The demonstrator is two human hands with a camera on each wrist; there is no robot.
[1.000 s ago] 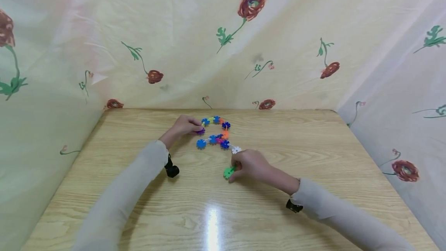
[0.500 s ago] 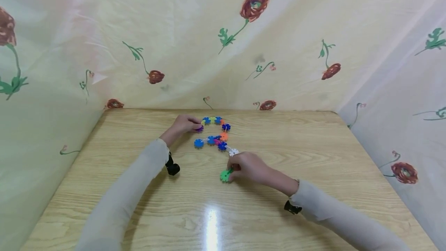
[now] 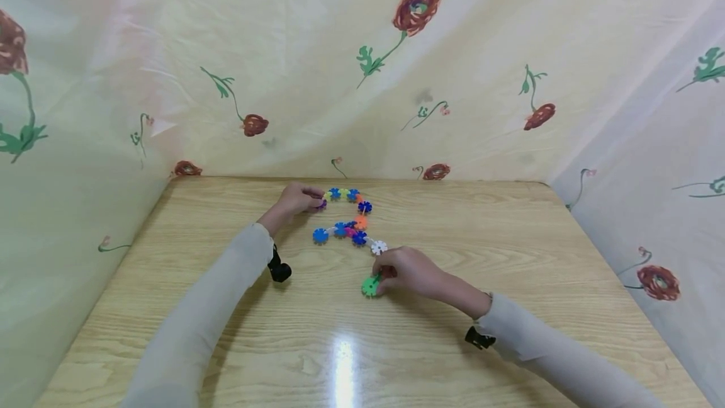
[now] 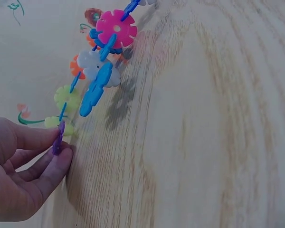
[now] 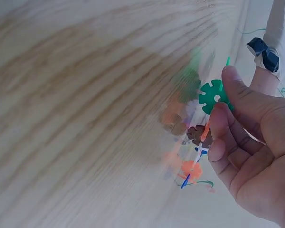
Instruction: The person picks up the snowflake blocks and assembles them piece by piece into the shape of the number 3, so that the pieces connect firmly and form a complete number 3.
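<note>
A chain of notched plastic discs lies on the wooden table (image 3: pixel 487 232), bent into a loop with two tails. At one end my left hand (image 3: pixel 294 200) pinches a purple disc (image 4: pixel 58 138) between thumb and fingers. My right hand (image 3: pixel 412 271) grips the other end, with a green disc (image 5: pixel 210 96) showing beside the thumb. Between them run a dark blue disc (image 3: pixel 365 206), an orange disc (image 3: pixel 360 222), a pink disc (image 4: pixel 116 29) and a white disc (image 3: pixel 379 247). A light blue disc (image 3: pixel 320 236) ends the free branch. The right fingers hide part of the chain.
A flowered cloth (image 3: pixel 317 68) hangs behind the table and along both sides. Each wrist carries a small black camera (image 3: pixel 279 269). Light glares off the near part of the tabletop.
My left hand has shifted slightly back and left with the purple disc. The loop and the light blue disc have slid a little left. My right hand keeps its grip, barely moving.
</note>
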